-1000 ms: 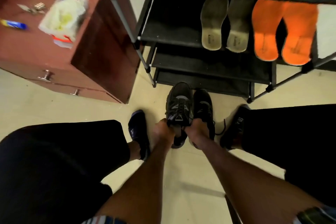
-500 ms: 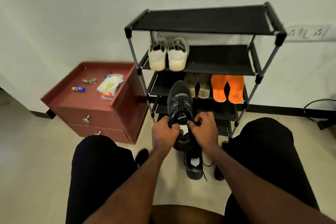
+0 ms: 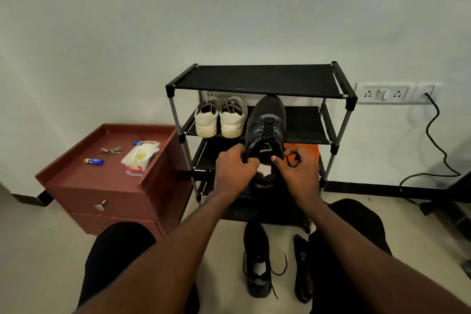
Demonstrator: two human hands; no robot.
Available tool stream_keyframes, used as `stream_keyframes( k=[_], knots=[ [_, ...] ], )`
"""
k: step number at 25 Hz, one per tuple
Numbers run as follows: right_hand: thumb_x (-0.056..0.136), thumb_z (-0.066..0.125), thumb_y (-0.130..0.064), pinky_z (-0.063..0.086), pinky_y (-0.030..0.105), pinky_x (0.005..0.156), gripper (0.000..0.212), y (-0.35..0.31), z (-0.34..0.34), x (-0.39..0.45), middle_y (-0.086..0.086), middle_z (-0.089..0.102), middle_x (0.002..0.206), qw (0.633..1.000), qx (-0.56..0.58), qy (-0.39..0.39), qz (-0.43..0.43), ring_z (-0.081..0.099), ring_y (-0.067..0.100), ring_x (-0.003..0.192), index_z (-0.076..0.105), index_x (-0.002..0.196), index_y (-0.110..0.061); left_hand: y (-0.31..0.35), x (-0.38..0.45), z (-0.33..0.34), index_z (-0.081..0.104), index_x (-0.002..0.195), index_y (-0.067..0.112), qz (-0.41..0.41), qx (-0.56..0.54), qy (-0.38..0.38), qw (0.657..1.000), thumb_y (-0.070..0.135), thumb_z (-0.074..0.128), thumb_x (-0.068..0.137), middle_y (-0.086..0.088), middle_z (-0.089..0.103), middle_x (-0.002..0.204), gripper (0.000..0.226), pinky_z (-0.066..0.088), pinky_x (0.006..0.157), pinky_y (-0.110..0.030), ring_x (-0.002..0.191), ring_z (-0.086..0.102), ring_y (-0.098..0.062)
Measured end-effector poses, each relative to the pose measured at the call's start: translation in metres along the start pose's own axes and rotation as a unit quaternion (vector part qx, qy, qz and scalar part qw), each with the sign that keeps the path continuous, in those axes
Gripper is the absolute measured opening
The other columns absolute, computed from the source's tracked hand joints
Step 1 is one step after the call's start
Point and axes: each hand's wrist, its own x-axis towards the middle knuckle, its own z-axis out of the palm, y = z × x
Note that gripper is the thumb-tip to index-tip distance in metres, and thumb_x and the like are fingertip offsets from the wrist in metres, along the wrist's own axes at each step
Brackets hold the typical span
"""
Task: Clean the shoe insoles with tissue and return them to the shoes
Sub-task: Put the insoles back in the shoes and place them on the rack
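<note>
Head view: both hands hold a dark sneaker (image 3: 266, 127) up in front of the shoe rack (image 3: 257, 81), toe pointing away; the left hand (image 3: 235, 168) is curled round the collar on its side, the right hand (image 3: 298, 166) pinches the collar and a lace on the other. Its mate (image 3: 257, 262) lies on the floor (image 3: 38, 250) between the knees, laces loose, with a pale patch showing inside. White shoes (image 3: 219, 117) sit on the rack's second shelf, and a tissue pack (image 3: 140, 155) lies on the red cabinet (image 3: 107, 186) to the left
</note>
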Motion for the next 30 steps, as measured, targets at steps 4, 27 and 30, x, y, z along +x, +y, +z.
stream_keyframes(
  k=[4,27,30],
  knots=[
    [0.082,0.085,-0.021,0.054,0.015,0.079,0.038,0.001,0.013,0.045,-0.013,0.07,0.103,0.999,0.035,0.018,0.003,0.067,-0.002,0.093,0.067,0.115,-0.019,0.003,0.045,0.016,0.062,0.071,0.016,-0.004,0.003,0.009,1.0,0.033,0.072,0.078,0.002,0.063,0.061,0.021,0.047,0.054,-0.032,0.059,0.061,-0.015],
    [0.104,0.06,-0.027,0.055,0.039,0.07,0.031,0.069,0.075,0.177,0.017,0.067,0.078,0.964,0.227,0.01,0.139,0.063,0.023,0.073,0.067,0.093,0.001,-0.056,0.2,0.086,0.077,0.108,0.033,0.052,-0.093,-0.035,0.994,0.027,0.063,0.102,0.018,0.077,0.096,0.016,0.061,0.086,-0.042,0.095,0.073,-0.003],
    [0.104,0.06,-0.023,0.053,0.041,0.073,0.022,0.072,0.072,0.18,0.013,0.068,0.077,0.979,0.16,0.011,0.128,0.061,0.016,0.07,0.067,0.091,-0.006,-0.048,0.198,0.086,0.074,0.095,0.026,0.058,-0.102,-0.029,0.993,0.019,0.068,0.099,0.016,0.073,0.084,0.01,0.057,0.076,-0.029,0.082,0.069,-0.001]
  ],
)
